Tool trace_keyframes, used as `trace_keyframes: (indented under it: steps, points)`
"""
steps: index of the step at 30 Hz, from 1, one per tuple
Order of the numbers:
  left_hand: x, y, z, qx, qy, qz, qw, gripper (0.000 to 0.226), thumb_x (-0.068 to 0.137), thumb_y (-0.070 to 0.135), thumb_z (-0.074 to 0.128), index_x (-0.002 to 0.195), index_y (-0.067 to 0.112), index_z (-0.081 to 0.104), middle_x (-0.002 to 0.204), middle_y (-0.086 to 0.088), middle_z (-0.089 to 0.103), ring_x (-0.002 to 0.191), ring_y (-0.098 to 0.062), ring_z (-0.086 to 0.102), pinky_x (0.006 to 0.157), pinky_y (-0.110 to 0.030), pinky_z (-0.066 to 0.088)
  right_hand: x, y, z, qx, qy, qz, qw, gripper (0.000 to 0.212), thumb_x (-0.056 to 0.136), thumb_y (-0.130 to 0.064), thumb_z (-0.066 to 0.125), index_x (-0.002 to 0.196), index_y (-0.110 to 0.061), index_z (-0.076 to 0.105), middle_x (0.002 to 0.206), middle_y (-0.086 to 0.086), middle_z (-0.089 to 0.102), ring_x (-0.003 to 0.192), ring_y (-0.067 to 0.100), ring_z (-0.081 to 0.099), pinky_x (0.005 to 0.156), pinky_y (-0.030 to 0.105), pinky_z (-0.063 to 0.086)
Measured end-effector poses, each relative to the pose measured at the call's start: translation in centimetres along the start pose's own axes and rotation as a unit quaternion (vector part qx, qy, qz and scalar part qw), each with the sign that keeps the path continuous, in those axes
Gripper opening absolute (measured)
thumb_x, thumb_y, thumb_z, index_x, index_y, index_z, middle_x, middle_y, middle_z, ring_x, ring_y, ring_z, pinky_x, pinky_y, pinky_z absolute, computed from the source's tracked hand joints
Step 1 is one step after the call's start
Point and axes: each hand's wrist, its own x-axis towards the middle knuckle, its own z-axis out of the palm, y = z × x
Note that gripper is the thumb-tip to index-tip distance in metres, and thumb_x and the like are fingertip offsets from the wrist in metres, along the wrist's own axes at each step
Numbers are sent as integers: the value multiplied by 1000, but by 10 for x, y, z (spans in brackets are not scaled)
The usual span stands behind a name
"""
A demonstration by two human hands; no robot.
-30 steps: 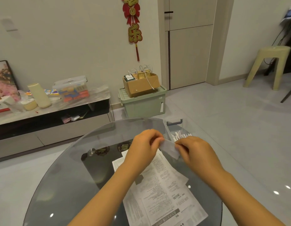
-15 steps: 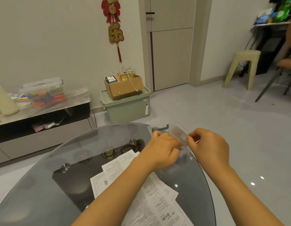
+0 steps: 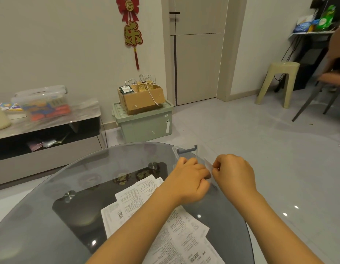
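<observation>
Small clear packet (image 3: 208,165) sits over the tabletop (image 3: 51,216) edge, 2 o'clock side. Left hand (image 3: 188,180) fingers curl on its lower end, right hand (image 3: 234,173) fingers pinch the top. Clear box (image 3: 186,149) is at 11 o'clock of the hands, papers (image 3: 157,221) at 7.

A clear box (image 3: 186,149) blocks the glass table's (image 3: 41,216) far edge, papers (image 3: 142,195) cover its middle; the left lies open.

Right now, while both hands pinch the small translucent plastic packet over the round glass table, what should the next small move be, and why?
Probably ease the hands apart to open the small translucent plastic packet. The left hand and right hand each pinch it from opposite sides, close beside the clear plastic box at the far edge of the round glass table.
</observation>
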Motion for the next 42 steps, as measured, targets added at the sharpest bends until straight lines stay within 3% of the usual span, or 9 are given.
trace_keyframes:
  steps: [8, 11, 15, 19, 23, 27, 31, 35, 42]
  points:
    - [0, 0, 2, -52, 9, -20, 998, 71, 71, 40, 8, 114, 16, 58, 104, 1, 63, 94, -14, 45, 93, -29, 24, 7, -1, -2, -48, -51, 3, 998, 21, 89, -23, 50, 99, -18, 68, 108, 4, 54, 99, 24, 55, 66, 26, 36]
    - [2, 1, 0, -42, -7, -18, 999, 75, 70, 42, 6, 125, 21, 53, 115, 4, 61, 93, -12, 42, 92, -32, 27, 7, 0, -3, -26, -67, 2, 997, 22, 89, -22, 49, 99, -15, 68, 107, 5, 51, 93, 25, 57, 66, 27, 38]
    - [7, 5, -6, 1, -59, -34, 998, 73, 78, 38, 6, 137, 24, 46, 141, 4, 46, 114, -14, 39, 98, -31, 22, 2, 7, -2, 35, -60, 4, 998, 20, 89, -21, 52, 91, -12, 70, 97, 4, 47, 81, 26, 58, 67, 31, 46]
    - [13, 10, -9, 47, -104, -53, 992, 67, 81, 36, 9, 138, 28, 45, 145, -1, 40, 124, -17, 33, 104, -34, 22, -3, 15, -2, 91, -17, 7, 996, 18, 90, -21, 53, 91, -14, 69, 92, 1, 49, 74, 20, 55, 63, 28, 45]
    - [9, 11, -8, 28, -69, -59, 995, 74, 78, 42, 4, 140, 27, 43, 145, -2, 39, 128, -16, 30, 107, -34, 15, -7, 17, -3, 111, -10, -8, 994, 19, 91, -23, 51, 96, -15, 68, 98, 2, 52, 78, 20, 56, 67, 30, 47]
    - [-13, 22, -18, 5, 15, -68, 998, 83, 73, 46, -2, 141, 28, 41, 150, 3, 33, 136, -11, 22, 109, -26, -3, -21, 19, -8, 113, 14, -60, 992, 19, 91, -26, 53, 102, -19, 67, 102, 0, 55, 87, 18, 56, 71, 29, 47]
    - [-49, 35, -29, 0, 46, -102, 994, 73, 79, 43, 3, 140, 30, 42, 149, 8, 33, 135, -7, 21, 110, -24, -3, -37, 14, -6, 137, 14, -147, 979, 16, 88, -23, 59, 100, -19, 69, 96, -1, 56, 87, 16, 55, 65, 23, 39]
    - [-98, 42, -27, -31, 0, -192, 981, 43, 100, 34, 27, 142, 33, 35, 149, 13, 29, 137, -4, 16, 113, -27, 1, -57, 8, 0, 138, -35, -231, 962, 20, 88, -26, 59, 107, -24, 67, 100, -6, 57, 95, 11, 53, 74, 26, 47]
    - [-177, 46, -14, -42, -123, -273, 953, 56, 94, 49, 41, 146, 35, 25, 155, 15, 16, 143, -9, 12, 119, -31, 12, -81, 2, 10, 81, -171, -346, 919, 35, 89, -43, 54, 123, -37, 55, 116, -17, 51, 110, 2, 45, 88, 18, 38]
